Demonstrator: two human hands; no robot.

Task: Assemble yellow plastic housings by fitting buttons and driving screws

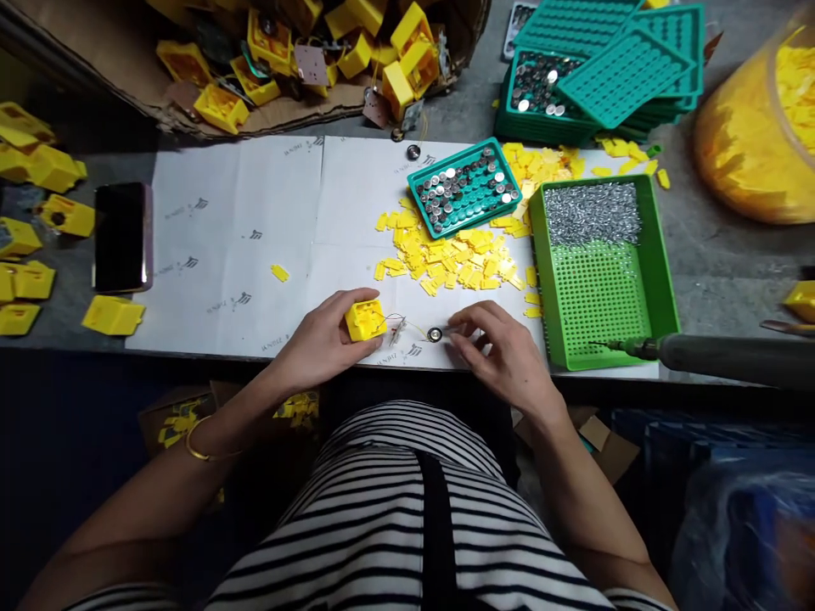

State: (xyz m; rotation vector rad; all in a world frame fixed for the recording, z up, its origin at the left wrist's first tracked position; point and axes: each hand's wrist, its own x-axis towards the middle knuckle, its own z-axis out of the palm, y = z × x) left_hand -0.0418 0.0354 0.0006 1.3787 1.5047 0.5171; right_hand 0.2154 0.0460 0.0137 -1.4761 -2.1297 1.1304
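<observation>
My left hand [328, 335] grips a small yellow plastic housing [366, 321], its hollow side facing up. Thin wires run from the housing to a small circuit board [398, 331] and on to a round black speaker-like disc [435, 334] on the white paper. Just right of that disc is my right hand [500, 348], thumb and index finger bent close together. Something greyish, perhaps clear, shows at those fingertips, too small to name. Beyond the hands lies a heap of small yellow plastic tabs [446, 259].
A teal tray [503, 205] of button cells sits behind the tabs. On the right stand a green basket [666, 293] of metal screws and an electric screwdriver [713, 352]. A cardboard box [120, 93] of yellow housings is at the back; a phone [120, 238] lies left.
</observation>
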